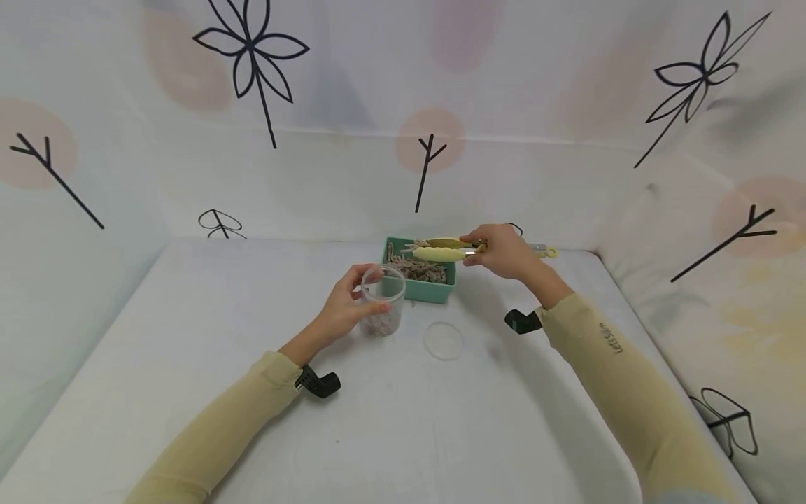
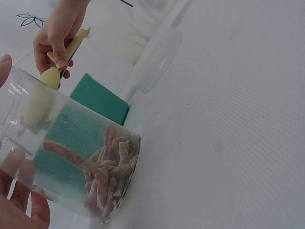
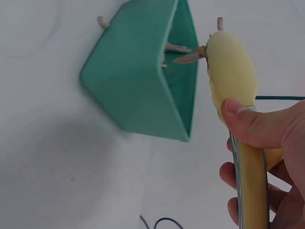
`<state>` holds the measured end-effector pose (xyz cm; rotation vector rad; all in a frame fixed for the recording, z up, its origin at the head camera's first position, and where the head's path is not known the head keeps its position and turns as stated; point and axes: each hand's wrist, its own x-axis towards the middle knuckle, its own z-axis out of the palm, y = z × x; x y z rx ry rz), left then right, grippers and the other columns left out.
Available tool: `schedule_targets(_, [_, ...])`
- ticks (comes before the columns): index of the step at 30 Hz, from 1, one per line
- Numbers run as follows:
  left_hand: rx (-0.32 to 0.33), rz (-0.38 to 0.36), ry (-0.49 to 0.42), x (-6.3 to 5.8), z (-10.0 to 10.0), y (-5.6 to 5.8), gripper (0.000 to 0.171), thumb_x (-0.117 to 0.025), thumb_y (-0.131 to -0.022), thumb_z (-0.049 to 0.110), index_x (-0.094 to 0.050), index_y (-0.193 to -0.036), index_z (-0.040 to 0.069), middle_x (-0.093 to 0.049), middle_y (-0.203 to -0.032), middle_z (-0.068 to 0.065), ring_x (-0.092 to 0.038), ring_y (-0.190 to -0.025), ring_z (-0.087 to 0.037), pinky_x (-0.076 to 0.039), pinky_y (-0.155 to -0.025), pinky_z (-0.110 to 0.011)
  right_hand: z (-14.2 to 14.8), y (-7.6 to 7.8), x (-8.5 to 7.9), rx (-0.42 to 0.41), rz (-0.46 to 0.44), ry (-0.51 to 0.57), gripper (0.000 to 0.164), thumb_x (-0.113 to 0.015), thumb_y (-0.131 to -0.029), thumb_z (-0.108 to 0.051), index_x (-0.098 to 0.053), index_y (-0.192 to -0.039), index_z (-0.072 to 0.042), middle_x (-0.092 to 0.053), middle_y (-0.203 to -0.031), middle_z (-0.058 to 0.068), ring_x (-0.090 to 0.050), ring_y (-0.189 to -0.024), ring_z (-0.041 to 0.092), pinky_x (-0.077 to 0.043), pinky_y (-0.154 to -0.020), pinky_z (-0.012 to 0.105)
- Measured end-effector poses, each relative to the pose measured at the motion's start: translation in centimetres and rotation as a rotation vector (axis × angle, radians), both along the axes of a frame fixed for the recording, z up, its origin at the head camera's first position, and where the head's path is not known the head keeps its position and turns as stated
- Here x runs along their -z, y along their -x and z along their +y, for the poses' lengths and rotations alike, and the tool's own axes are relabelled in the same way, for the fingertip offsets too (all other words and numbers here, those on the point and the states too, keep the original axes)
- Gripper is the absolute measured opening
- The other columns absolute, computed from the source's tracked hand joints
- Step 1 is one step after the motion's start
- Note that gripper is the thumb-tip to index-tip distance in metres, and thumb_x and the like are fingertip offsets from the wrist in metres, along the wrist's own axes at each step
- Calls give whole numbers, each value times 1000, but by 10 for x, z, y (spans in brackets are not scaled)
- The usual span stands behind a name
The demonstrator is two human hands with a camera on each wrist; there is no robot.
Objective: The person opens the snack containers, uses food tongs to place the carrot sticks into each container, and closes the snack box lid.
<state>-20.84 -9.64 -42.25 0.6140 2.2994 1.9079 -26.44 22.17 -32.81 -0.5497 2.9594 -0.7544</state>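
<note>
1. The left hand (image 1: 340,308) grasps a clear jar (image 1: 395,297) near the middle of the table (image 1: 302,434). Its thumb lies across the near wall; in the left wrist view the hand is cut off at the left edge.
2. The jar's open rim shows, but whether its base touches the cloth I cannot tell. Brownish strips (image 2: 107,179) heap at the bottom, overlapping too much to count; 1 longer strip leans clear of the pile.
3. At 2 o'clock from the jar stands a green container (image 1: 428,291), holding more strips; the tongs hide part of its far side.
4. The right hand (image 1: 500,250) grasps yellow-headed tongs (image 1: 439,254) above the container, heads pointing to 9 o'clock. Their handle end shows at 3 o'clock beyond the fingers.
5. Strip ends (image 3: 189,57) poke out at the tongs' tip; the near head covers the rest, so their number is unclear.
6. At 4 o'clock from the jar lies a clear lid (image 1: 443,341), faint against the white cloth; in the right wrist view only part of its edge shows.
</note>
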Motion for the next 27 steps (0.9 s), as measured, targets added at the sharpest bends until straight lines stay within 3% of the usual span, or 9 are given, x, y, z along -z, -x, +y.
schedule_targets(6, [-9,5,-12,1,-1,-1,73,-81,-85,11,-42,-146,6,-51,-141,-13,-42,-134,-28,-35,-110,-52,-4,-6,-16,-21,27,46,45,-80,-85,-10,-67,-128,-2,-65,-124,14,-61,-94,26,-53,-78,41])
schedule_targets(16, [-9,17,-17,0,-1,-2,72,-82,-83,12,-43,-144,6,-52,-140,-12,-43,-133,-27,-36,-109,-51,-26,-29,-43,-113,44,138,46,-81,-85,-9,-67,-128,-5,-67,-119,8,-60,-90,22,-53,-74,37])
schedule_targets(27, [-13,-3,1,1,0,-1,67,-80,-86,13,-44,-142,5,-50,-141,-13,-44,-132,-29,-36,-109,-50,-45,-46,-32,-274,12,99,44,-83,-83,-12,-70,-124,-4,-69,-116,8,-58,-87,19,-51,-72,35])
